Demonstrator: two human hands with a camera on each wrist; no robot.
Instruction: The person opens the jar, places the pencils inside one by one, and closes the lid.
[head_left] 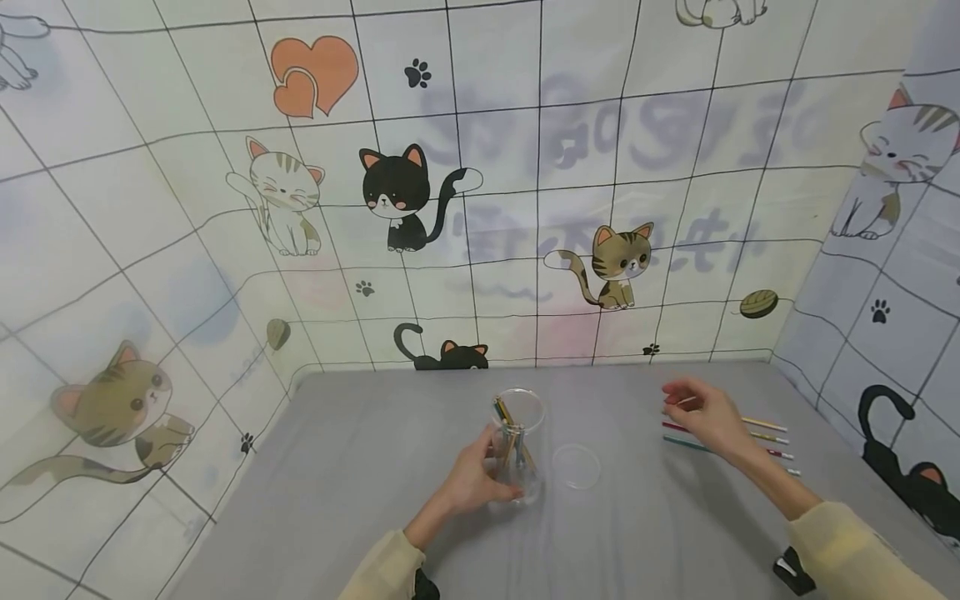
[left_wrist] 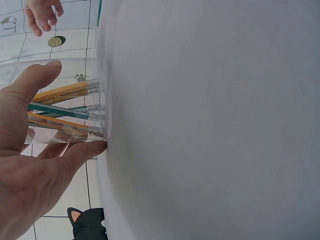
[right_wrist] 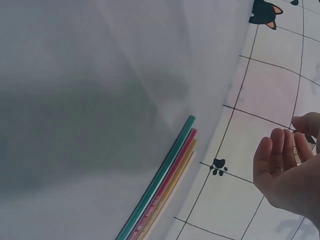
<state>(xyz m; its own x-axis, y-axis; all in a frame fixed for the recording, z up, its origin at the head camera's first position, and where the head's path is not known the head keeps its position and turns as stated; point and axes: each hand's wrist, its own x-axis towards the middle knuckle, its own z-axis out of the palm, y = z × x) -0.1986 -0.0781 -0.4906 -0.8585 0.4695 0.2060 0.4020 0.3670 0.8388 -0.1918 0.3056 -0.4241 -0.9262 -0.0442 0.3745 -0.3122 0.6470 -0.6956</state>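
"Grip first: how does the left hand point(head_left: 472, 479) have hold of things?"

"Thumb and fingers wrap round the clear, cylindrical plastic jar point(head_left: 531, 450), low down near its base. I'd guess that steadies it and leaves the mouth unblocked. It stands upright, and slim yellow and green wooden pencils point(left_wrist: 62, 111) lean inside, metal-banded ends at the bottom."

"And the right hand point(head_left: 705, 414)?"

"Well off to the jar's right, raised, fingers loosely bent toward the thumb. I can't see anything held between them, and it looks clear of what lies beneath."

"Which is?"

"Four straight, slender pencils in green, red and two yellowish shades point(right_wrist: 163, 184), also well to the jar's right. They lie side by side, nearly parallel, probably so each can be picked out singly."

"What's that faint ring?"

"A clear, round, flat plastic lid point(head_left: 576, 467), just right of the jar, between it and the row. Lying there, it leaves the jar's top open."

"Further out?"

"Cream-coloured fabric sleeves point(head_left: 847, 546) on the near side of the jar, a grey cloth-covered table point(head_left: 360, 442) under it, and behind it a white, black-gridded wall cloth point(head_left: 510, 200) printed with cartoon cats."
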